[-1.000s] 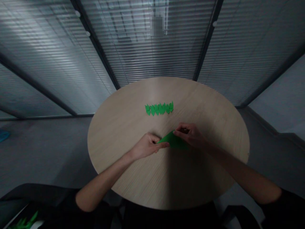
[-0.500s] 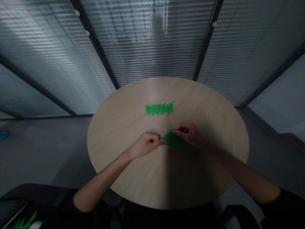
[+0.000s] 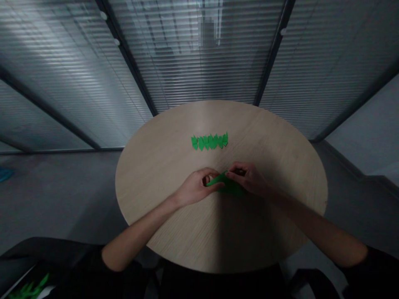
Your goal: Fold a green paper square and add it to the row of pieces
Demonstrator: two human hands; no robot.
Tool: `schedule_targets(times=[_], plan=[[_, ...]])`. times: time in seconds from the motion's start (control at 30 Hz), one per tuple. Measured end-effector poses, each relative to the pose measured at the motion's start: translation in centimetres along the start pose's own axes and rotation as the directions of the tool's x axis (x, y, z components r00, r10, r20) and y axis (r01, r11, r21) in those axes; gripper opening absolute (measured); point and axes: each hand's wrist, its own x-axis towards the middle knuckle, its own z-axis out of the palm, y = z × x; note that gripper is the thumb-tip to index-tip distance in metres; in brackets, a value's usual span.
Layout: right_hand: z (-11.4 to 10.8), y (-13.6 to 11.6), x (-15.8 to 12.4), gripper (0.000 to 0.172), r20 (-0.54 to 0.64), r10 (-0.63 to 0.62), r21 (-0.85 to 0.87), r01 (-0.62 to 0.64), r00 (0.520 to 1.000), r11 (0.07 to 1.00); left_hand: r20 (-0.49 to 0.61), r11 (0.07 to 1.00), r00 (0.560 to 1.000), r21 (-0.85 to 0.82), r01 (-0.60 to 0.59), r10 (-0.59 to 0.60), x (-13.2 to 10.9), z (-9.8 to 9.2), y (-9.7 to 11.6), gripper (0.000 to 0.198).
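The left forearm comes from the lower left and rises toward the middle of the round table. Its left hand has the thumb stretched along the near side of the green paper, while the fingers bend beyond the upper edge. A gap is visible between thumb and fingers near the palm; whether the tips press the paper firmly, I cannot tell. The right arm arrives from the lower right, in shadow, with the right hand bent inward. Its thumb and forefinger are closed together on the upper corner of the paper. The paper is between the two hands, over the table's middle, and a row of green folded pieces lies farther away.
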Motion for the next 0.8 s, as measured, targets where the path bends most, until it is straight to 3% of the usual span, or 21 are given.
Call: schedule_targets(times=[0.17,0.57,0.7,0.8], plan=[[0.4,-0.3,-0.2,0.028,0.036,-0.016,0.021,0.015,0.999,1.0,0.095,0.992,0.995,-0.119,0.045,-0.034,0.6,0.7,-0.1,0.024],[-0.2,-0.7,-0.1,0.028,-0.008,0.003,0.054,-0.002,1.0,0.999,0.147,0.98,0.98,-0.132,0.152,-0.132,0.2,0.8,-0.4,0.048],[-0.3,-0.7,0.1,0.029,-0.043,-0.007,0.075,0.01,0.999,0.997,0.146,0.949,0.969,-0.219,0.227,-0.198,0.3,0.6,0.1,0.034],[-0.2,-0.7,0.0,0.031,-0.037,-0.001,0.093,0.004,0.999,0.996,0.131,0.925,0.977,-0.32,0.205,-0.171,0.5,0.4,0.6,0.025]])
